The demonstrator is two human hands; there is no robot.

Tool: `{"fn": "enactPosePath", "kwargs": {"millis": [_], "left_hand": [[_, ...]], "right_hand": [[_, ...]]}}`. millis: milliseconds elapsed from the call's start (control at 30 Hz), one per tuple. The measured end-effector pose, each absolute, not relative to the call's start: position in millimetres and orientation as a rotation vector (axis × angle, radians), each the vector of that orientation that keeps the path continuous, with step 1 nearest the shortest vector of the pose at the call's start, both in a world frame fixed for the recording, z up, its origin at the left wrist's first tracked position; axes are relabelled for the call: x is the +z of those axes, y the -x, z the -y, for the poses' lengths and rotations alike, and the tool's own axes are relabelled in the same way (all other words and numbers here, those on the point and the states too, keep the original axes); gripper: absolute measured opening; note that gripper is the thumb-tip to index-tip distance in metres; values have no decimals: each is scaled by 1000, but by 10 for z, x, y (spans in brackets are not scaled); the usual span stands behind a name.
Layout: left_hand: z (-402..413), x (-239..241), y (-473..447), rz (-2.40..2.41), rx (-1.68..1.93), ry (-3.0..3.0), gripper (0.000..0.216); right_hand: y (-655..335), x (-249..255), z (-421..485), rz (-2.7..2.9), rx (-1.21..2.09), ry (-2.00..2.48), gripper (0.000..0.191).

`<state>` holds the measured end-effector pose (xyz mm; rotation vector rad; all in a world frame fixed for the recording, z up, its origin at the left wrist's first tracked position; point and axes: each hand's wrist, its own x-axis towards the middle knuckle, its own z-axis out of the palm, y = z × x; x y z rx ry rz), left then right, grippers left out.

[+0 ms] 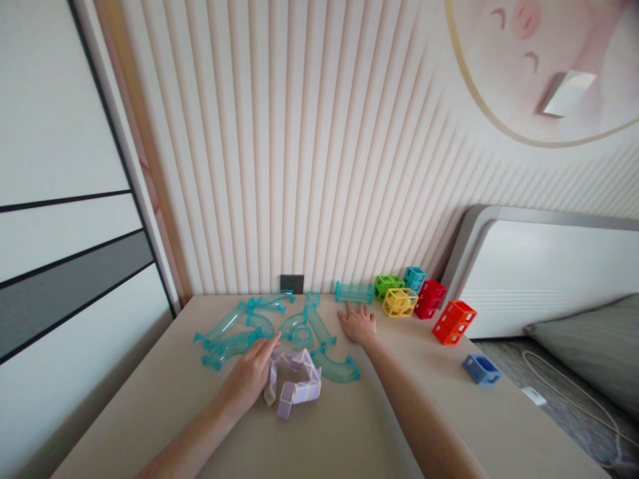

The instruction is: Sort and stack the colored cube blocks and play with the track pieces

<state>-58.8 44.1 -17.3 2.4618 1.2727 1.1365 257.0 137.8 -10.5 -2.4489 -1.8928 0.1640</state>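
My left hand (251, 374) lies on the beige table (349, 432), fingers stretched out, its fingertips touching the left side of a lilac-and-white folding snake puzzle (294, 380). Farther back, my right hand (358, 324) rests flat with fingers spread and holds nothing. It sits between a short teal ribbed tube (354, 292) behind it and a curved teal tube (335, 366) in front of it. Several clear teal track tubes (234, 332) are scattered to the left of both hands.
Open-frame cubes stand at the back right: green (388, 285), teal (415, 277), yellow (399, 302), red (430, 298) and orange (454, 321). A small blue block (480, 368) lies near the table's right edge. A ribbed wall with a dark socket (291, 283) is behind; a bed stands to the right.
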Motion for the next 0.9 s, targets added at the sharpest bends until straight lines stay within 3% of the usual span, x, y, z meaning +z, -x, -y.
{"fn": "enactPosePath", "kwargs": {"millis": [500, 900], "left_hand": [[-476, -229, 600, -1258, 1140, -2436, 55], [-467, -208, 601, -1284, 1080, -2402, 57]], "right_hand": [[-2666, -119, -1467, 1939, 225, 2398, 70], [-2608, -112, -1322, 1908, -4, 2217, 56]]}}
